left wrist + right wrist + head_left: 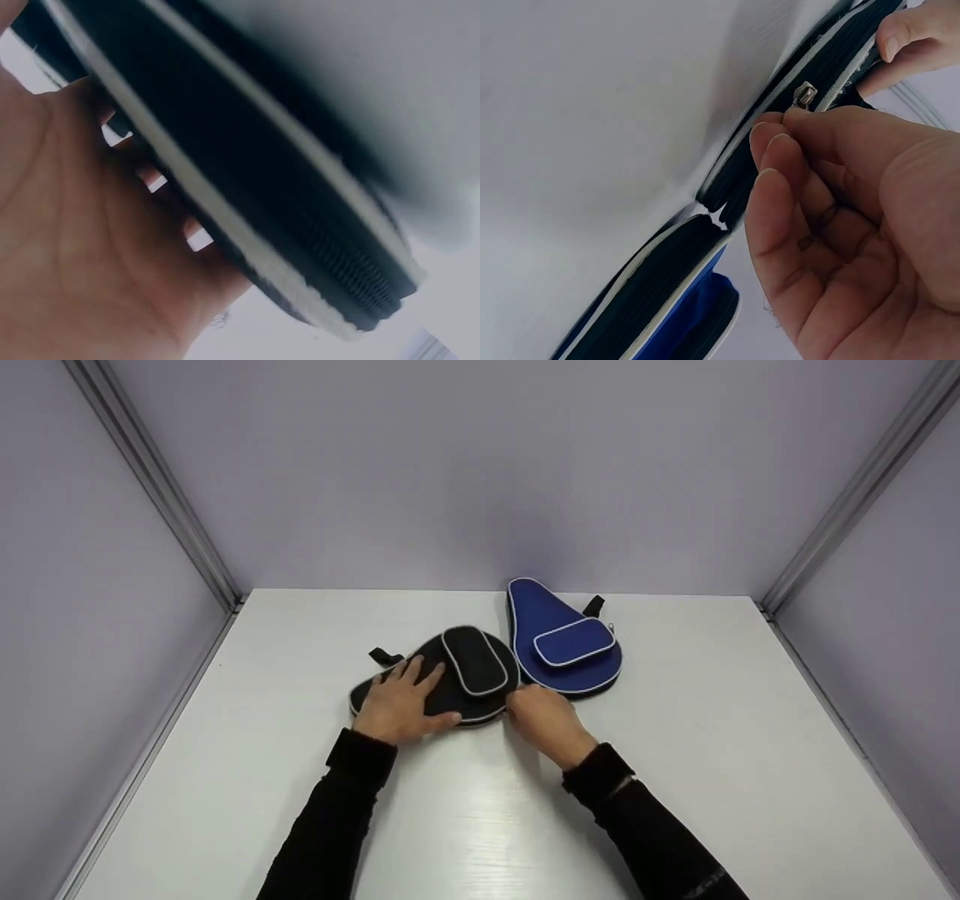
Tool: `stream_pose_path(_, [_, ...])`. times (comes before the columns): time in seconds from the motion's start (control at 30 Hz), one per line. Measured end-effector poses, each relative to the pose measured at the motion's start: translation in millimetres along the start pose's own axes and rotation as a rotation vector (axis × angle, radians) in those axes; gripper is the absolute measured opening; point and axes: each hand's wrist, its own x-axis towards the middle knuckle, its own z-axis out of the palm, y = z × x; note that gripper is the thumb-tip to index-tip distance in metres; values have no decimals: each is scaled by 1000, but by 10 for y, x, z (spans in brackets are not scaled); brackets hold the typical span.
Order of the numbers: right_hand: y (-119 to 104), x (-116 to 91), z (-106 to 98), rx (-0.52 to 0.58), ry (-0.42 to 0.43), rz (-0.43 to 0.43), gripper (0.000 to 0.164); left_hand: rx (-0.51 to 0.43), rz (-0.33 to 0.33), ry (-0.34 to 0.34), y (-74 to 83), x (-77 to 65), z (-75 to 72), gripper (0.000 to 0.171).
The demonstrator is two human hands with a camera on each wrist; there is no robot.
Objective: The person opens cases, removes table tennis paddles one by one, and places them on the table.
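Note:
A black paddle-shaped case with pale piping and a raised pocket lies on the white table, its narrow end to the left. My left hand rests on the narrow half, fingers spread and thumb along the near edge. At the rounded right end, my right hand has its fingers curled at the case's side. The right wrist view shows its thumb and forefinger pinching at the metal zipper slider; the pull tab is hidden by the fingertips. Zipper teeth run along the side in the left wrist view.
A blue case of the same shape lies just behind and right of the black one, close to my right hand. Each case has a black strap loop, one at left, one at right. Pale walls enclose the table's back and sides.

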Motion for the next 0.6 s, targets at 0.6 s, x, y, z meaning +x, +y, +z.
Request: stream_pose_path(0.6, [286, -40, -179, -40, -52, 183, 13, -51, 105, -202, 250, -41, -166, 86])
